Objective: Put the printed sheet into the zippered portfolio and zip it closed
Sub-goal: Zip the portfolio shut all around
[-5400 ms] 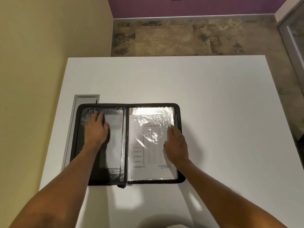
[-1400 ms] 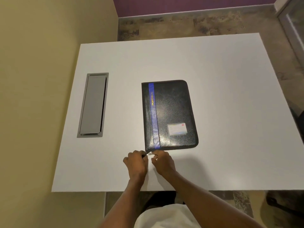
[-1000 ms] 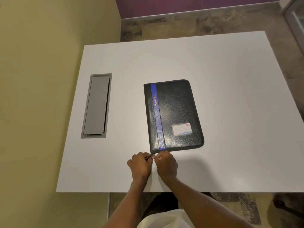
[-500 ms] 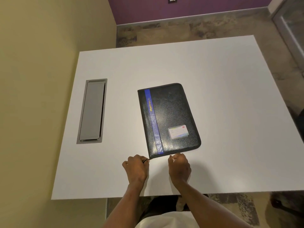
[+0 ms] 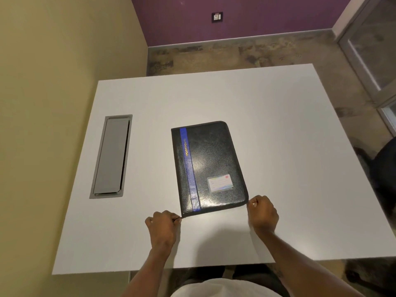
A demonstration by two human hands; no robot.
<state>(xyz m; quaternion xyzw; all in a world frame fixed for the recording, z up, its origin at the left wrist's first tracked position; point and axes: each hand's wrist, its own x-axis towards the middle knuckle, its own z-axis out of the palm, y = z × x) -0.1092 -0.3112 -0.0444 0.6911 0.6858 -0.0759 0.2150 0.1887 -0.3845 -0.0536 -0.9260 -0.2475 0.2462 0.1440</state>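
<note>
Black portfolio (image 5: 214, 163) lay closed and flat on the tabletop (image 5: 278, 136), mid-width, closer to the near edge, blue stripe down its left side. Left hand (image 5: 164, 227) was curled, pinching the portfolio's near-left corner at the zip end. Right hand (image 5: 263, 213) was curled, pinching the zip edge at the near-right corner; the pull was too small to make out. Grey hatch (image 5: 112, 155) sat toward the left edge.
</note>
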